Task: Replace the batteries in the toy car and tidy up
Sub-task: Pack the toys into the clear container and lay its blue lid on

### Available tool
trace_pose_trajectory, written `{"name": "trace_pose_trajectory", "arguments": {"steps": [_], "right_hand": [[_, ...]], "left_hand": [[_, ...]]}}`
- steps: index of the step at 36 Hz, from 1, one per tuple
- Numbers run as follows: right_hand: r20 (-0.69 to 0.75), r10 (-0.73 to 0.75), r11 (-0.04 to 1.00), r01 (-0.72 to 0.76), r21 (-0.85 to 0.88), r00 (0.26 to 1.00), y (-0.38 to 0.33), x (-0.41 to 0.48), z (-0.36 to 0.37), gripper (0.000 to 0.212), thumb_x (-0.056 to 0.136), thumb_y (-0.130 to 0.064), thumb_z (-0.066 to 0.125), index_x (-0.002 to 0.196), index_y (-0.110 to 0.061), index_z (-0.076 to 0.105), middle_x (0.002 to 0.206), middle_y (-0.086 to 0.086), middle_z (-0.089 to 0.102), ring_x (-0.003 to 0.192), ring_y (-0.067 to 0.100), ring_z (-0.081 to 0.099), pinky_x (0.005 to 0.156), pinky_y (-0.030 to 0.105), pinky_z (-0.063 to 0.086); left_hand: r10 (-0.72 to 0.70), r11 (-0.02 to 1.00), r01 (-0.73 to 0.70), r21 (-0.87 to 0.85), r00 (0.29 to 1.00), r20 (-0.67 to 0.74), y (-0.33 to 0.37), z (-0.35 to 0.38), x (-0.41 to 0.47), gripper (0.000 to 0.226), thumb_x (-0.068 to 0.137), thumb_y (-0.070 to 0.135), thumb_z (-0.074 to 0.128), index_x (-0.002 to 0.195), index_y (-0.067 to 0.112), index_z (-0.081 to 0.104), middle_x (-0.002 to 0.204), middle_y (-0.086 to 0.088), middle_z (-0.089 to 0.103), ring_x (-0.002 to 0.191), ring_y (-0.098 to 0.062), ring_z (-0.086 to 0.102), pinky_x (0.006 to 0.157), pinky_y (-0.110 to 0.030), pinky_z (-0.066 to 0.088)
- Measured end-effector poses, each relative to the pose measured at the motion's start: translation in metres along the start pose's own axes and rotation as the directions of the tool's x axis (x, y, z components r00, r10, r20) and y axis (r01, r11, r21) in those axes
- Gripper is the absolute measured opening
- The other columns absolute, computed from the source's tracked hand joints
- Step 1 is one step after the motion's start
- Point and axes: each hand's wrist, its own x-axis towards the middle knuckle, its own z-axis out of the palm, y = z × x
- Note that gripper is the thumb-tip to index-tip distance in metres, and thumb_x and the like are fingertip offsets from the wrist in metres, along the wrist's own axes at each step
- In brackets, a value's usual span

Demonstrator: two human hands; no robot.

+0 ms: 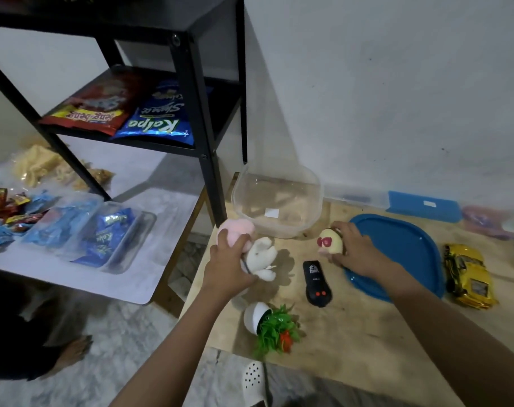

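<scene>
The yellow toy car (pixel 467 276) lies on the wooden table (pixel 352 327) at the right, beside a blue lid (pixel 402 245). A black remote control (pixel 317 283) with two red buttons lies in the middle. My left hand (pixel 229 265) grips a pink and white plush toy (pixel 258 254) at the table's left edge. Over by the blue lid's left rim, a cream egg-shaped toy (pixel 330 242) with red heart glasses is in the grasp of my right hand (pixel 355 248). A clear plastic tub (pixel 276 201) stands open behind both hands.
A small fake plant in a white pot (pixel 267 321) lies tipped over near the front edge. A second blue lid (pixel 424 205) leans at the wall. A black metal shelf (pixel 197 113) with snack bags stands left. White sandal (pixel 254 380) on the floor below.
</scene>
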Motion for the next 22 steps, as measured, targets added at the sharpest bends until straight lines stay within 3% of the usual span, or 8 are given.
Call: {"name": "trace_pose_trajectory", "arguments": {"steps": [5, 10, 15, 19, 22], "right_hand": [[-0.031, -0.065, 0.997, 0.066, 0.027, 0.997, -0.008, -0.008, -0.026, 0.069, 0.08, -0.046, 0.067, 0.134, -0.033, 0.027, 0.137, -0.004, 0.03, 0.114, 0.03, 0.042, 0.096, 0.045, 0.042], [-0.129, -0.192, 0.979, 0.198, 0.043, 0.973, -0.036, -0.003, -0.042, 0.069, 0.077, -0.041, 0.07, 0.133, -0.031, 0.031, 0.134, -0.003, 0.035, 0.117, 0.025, 0.04, 0.1, 0.043, 0.039], [-0.146, -0.277, 0.961, 0.276, -0.022, 0.95, -0.059, 0.018, -0.035, 0.068, 0.079, -0.036, 0.067, 0.134, -0.033, 0.027, 0.138, -0.006, 0.028, 0.116, 0.027, 0.037, 0.093, 0.045, 0.042], [-0.117, -0.244, 0.968, 0.235, -0.084, 0.963, -0.062, 0.042, -0.021, 0.071, 0.082, -0.036, 0.061, 0.139, -0.031, 0.02, 0.144, -0.006, 0.02, 0.121, 0.034, 0.035, 0.094, 0.051, 0.042], [-0.09, -0.214, 0.968, 0.199, -0.152, 0.973, -0.059, 0.059, -0.01, 0.068, 0.085, -0.035, 0.057, 0.139, -0.031, 0.016, 0.147, -0.01, 0.014, 0.128, 0.029, 0.03, 0.094, 0.05, 0.042]], "left_hand": [[0.089, 0.987, -0.112, -0.114, 0.979, -0.185, 0.015, -0.021, -0.008, 0.074, 0.054, 0.043, 0.077, 0.118, 0.036, 0.04, 0.135, -0.004, 0.028, 0.11, -0.028, 0.043, 0.075, -0.042, 0.053], [0.153, 0.97, -0.194, -0.149, 0.956, -0.251, 0.04, -0.041, 0.019, 0.078, 0.056, 0.038, 0.078, 0.122, 0.039, 0.038, 0.145, -0.002, 0.019, 0.121, -0.029, 0.039, 0.083, -0.045, 0.053], [0.197, 0.951, -0.244, -0.192, 0.952, -0.235, 0.057, -0.049, 0.067, 0.079, 0.057, 0.036, 0.079, 0.124, 0.041, 0.037, 0.147, -0.001, 0.018, 0.129, -0.028, 0.035, 0.091, -0.043, 0.05], [0.169, 0.952, -0.2, -0.234, 0.975, -0.148, 0.05, -0.041, 0.102, 0.081, 0.056, 0.034, 0.08, 0.124, 0.043, 0.036, 0.143, -0.001, 0.022, 0.127, -0.03, 0.037, 0.091, -0.045, 0.05], [0.139, 0.962, -0.15, -0.226, 0.988, -0.067, 0.042, -0.03, 0.118, 0.084, 0.06, 0.032, 0.077, 0.13, 0.043, 0.031, 0.143, -0.006, 0.024, 0.126, -0.032, 0.037, 0.092, -0.044, 0.048]]}}
